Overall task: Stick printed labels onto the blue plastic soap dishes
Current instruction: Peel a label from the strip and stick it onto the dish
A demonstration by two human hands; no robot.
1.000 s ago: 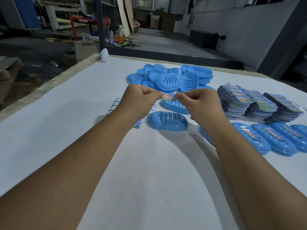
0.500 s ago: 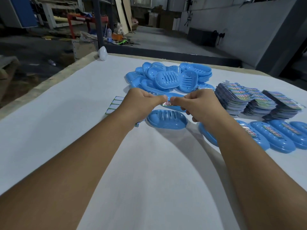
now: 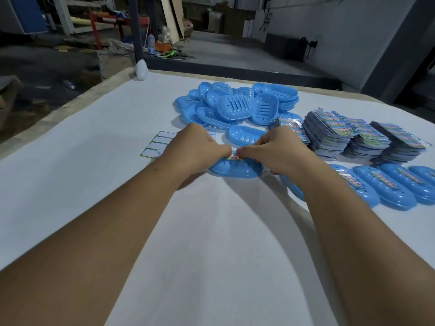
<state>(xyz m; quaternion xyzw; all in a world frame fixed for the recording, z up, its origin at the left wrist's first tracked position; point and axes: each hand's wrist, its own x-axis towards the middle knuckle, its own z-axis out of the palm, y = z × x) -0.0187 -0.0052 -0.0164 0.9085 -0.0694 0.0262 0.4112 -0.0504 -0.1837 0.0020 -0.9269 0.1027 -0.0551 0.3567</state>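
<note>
Both hands have come down since the earlier frames, bringing the printed label [image 3: 233, 157] from above the pile onto the blue soap dish [image 3: 236, 168] lying at the middle of the frame. Left hand [image 3: 196, 148] and right hand [image 3: 274, 149] meet knuckle to knuckle over that dish, each with thumb and fingers curled and pinching an end of the label, which sits against the dish's upper face with only a narrow strip of its print showing between the thumbs. Partly hidden under the left hand lies a sheet of backing paper [image 3: 156, 144] with white rectangles outlined in green. Just beyond the hands rests a single unlabelled dish [image 3: 244, 135], and behind it, in the upper middle of the frame, a loose pile of slotted blue dishes [image 3: 237, 105]. Stacks of printed labels [image 3: 348, 135] stand at the right, with a row of labelled dishes [image 3: 388, 184] in front of them at the right edge, each with a label along its top. All of it rests on the white-covered bench [image 3: 94, 161]. A white rounded object [image 3: 141, 70] stands at the bench's far left corner, and workshop clutter fills the upper left of the frame.
</note>
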